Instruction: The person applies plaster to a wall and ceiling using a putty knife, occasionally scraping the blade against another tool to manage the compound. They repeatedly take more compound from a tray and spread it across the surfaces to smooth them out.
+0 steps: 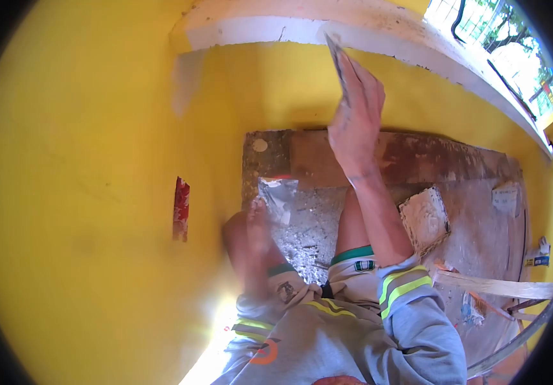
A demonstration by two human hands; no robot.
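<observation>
My right hand [354, 122] is raised to the white plastered ledge [270, 29] above the yellow wall. It grips a thin putty knife [336, 61] whose blade tip touches the ledge's lower edge. My left hand [255, 228] hangs low by my knees and looks blurred. It holds a wide shiny metal blade [277, 191] with grey smears on it. I wear a grey sweatshirt with yellow reflective stripes.
The yellow wall [96, 192] fills the left, with a red patch [181, 208] on it. Below are a dusty floor and a worn wooden board [417, 154], a plaster-caked block [424, 219] and pale wooden slats [501, 285]. A window [501, 38] opens at the top right.
</observation>
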